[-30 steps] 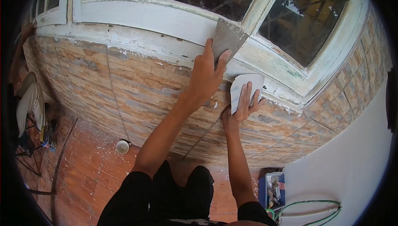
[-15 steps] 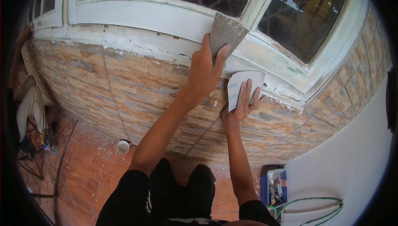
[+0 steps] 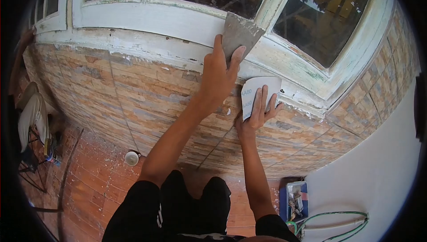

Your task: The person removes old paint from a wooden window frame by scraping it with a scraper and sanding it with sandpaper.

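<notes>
My left hand point(image 3: 219, 73) is closed around a grey putty knife point(image 3: 240, 35). Its wide blade, with a ragged, crusted far edge, lies over the lower rail of the white window frame point(image 3: 147, 17). To the right and nearer me, my right hand point(image 3: 256, 114) holds a sheet of sandpaper point(image 3: 250, 92), fingers spread over the pale printed backing and thumb hidden. The sheet is by the sill, where the frame meets the stone-patterned wall point(image 3: 173, 100). Paint on the frame is worn and chipped, with bare, rough patches along the sill point(image 3: 147, 48).
A cup point(image 3: 131, 158) stands on the red tiled floor point(image 3: 95, 188) amid white flakes. A blue bin point(image 3: 293, 202) and a green hose point(image 3: 338, 213) are at lower right. At far left another person's hand point(image 3: 29, 35) touches the frame near a chair point(image 3: 33, 113).
Both hands have shifted very slightly left in view, along with the putty knife and sandpaper. A little more of the sandpaper's printed backing shows. Both grips stay the same.
</notes>
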Demonstrator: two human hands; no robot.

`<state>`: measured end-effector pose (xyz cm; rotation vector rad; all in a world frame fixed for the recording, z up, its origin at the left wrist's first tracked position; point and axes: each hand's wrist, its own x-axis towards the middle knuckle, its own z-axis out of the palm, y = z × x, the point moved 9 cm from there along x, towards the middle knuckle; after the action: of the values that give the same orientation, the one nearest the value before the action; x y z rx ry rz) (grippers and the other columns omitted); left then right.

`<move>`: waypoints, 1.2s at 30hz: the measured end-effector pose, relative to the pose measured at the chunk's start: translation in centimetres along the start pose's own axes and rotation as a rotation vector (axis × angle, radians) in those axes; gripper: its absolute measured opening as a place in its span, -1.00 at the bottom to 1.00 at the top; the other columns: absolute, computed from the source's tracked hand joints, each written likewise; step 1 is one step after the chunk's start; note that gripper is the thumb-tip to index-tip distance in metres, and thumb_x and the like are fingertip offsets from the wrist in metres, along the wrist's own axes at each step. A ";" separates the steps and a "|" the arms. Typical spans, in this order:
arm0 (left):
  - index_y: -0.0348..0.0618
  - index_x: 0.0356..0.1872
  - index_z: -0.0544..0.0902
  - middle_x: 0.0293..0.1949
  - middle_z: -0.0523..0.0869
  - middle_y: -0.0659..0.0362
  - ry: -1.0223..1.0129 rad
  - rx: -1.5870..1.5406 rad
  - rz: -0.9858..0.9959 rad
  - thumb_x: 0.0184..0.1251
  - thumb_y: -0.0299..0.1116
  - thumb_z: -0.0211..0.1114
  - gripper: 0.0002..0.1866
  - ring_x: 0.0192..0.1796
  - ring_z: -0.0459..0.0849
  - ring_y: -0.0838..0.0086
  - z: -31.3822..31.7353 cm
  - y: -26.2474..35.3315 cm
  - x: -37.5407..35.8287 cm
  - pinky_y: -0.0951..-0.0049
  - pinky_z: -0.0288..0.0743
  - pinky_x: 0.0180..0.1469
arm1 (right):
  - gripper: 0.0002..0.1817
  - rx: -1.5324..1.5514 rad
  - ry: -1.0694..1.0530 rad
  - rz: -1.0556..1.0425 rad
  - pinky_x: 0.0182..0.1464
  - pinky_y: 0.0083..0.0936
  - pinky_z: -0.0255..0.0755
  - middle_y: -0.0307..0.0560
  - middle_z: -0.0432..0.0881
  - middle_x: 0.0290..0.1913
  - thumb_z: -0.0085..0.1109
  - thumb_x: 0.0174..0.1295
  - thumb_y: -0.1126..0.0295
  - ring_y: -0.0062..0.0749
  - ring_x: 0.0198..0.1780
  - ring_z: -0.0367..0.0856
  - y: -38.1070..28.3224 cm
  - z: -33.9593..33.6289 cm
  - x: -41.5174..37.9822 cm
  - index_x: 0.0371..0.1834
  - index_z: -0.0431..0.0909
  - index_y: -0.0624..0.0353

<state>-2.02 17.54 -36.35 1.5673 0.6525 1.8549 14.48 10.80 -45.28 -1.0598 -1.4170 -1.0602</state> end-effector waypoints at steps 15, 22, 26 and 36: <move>-0.45 0.26 0.32 -0.10 0.64 0.04 0.017 -0.054 -0.019 0.52 -0.20 0.23 -0.45 -0.15 0.65 0.52 0.3 -1.3 -0.6 0.54 0.71 -0.23 | -0.40 0.005 0.026 -0.010 0.55 0.32 -0.37 -0.04 0.50 0.39 0.34 0.21 0.27 0.04 0.59 0.04 -0.3 -0.3 0.3 0.31 0.50 0.24; -0.42 0.31 0.30 -0.02 0.61 0.02 0.014 -0.127 -0.046 0.52 -0.21 0.23 -0.44 -0.10 0.64 0.50 0.7 -1.2 -0.8 0.53 0.72 -0.19 | -0.40 0.002 0.035 -0.008 0.55 0.33 -0.35 -0.04 0.51 0.39 0.33 0.21 0.25 0.04 0.58 0.07 -0.4 -0.4 0.1 0.31 0.50 0.25; -0.40 0.32 0.29 -0.03 0.61 0.02 -0.008 -0.109 -0.059 0.51 -0.19 0.23 -0.42 -0.10 0.65 0.50 0.3 -1.1 -0.6 0.54 0.73 -0.19 | -0.38 -0.020 0.005 0.009 0.55 0.33 -0.34 -0.08 0.53 0.37 0.34 0.27 0.07 0.02 0.58 0.05 0.0 -0.1 0.0 0.30 0.52 0.21; -0.41 0.28 0.31 -0.04 0.62 0.00 0.010 -0.102 -0.014 0.52 -0.21 0.22 -0.46 -0.14 0.66 0.50 0.7 -1.2 -0.9 0.55 0.72 -0.21 | -0.38 -0.014 0.022 0.012 0.55 0.31 -0.32 -0.11 0.52 0.38 0.34 0.26 0.04 0.01 0.58 0.07 0.0 -0.2 -0.1 0.29 0.53 0.19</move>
<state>-1.10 17.67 -37.71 1.4851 0.5632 1.8576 14.52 10.63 -45.34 -1.0624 -1.3864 -1.0719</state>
